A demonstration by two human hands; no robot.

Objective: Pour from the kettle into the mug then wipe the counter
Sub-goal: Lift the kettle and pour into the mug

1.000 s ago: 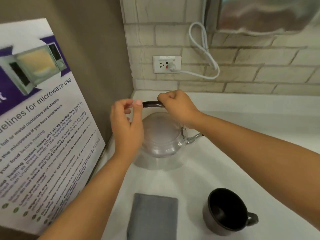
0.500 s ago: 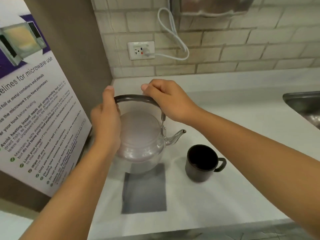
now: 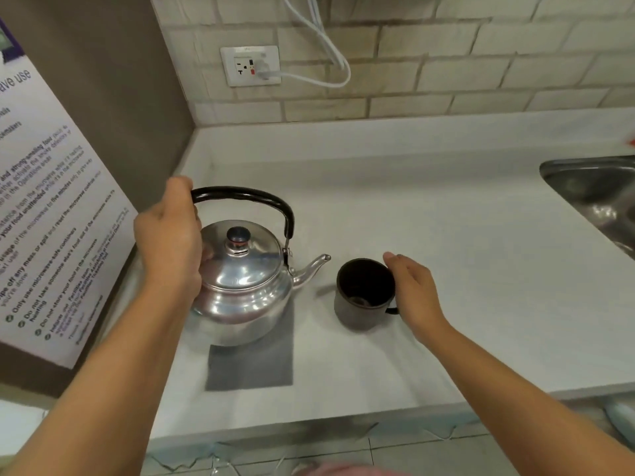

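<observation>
A shiny metal kettle (image 3: 244,290) with a black arched handle is over the far edge of a grey cloth (image 3: 254,362) on the white counter (image 3: 446,252); its spout points right at a dark mug (image 3: 360,300). My left hand (image 3: 168,242) grips the left end of the kettle's handle. My right hand (image 3: 414,293) rests against the mug's right side by its handle, fingers loosely curved around the rim. Whether the kettle rests on the cloth or hangs just above it I cannot tell.
A microwave-use poster (image 3: 51,214) leans at the left. A steel sink (image 3: 598,197) lies at the right edge. On the brick wall behind are an outlet (image 3: 251,65) and a white cord (image 3: 323,49). The counter's front edge is near my forearms.
My right hand has left the kettle handle and moved right to the mug. The kettle has come toward me over the cloth, held by my left hand alone.
</observation>
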